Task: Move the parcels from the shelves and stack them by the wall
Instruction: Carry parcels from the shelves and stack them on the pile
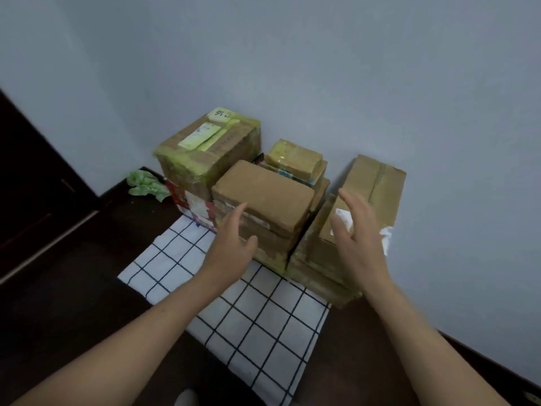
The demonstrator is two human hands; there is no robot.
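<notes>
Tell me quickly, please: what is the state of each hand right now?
Left hand: open, holding nothing, close to the brown parcel.
Right hand: open, holding nothing.

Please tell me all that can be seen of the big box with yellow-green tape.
The big box is brown cardboard, closed, its edges wrapped in yellow-green tape. On top lie a pale printed label and a yellow note with dark handwriting. It sits on a red and white box, close to the wall. A plain brown parcel stands just in front of it.
</notes>
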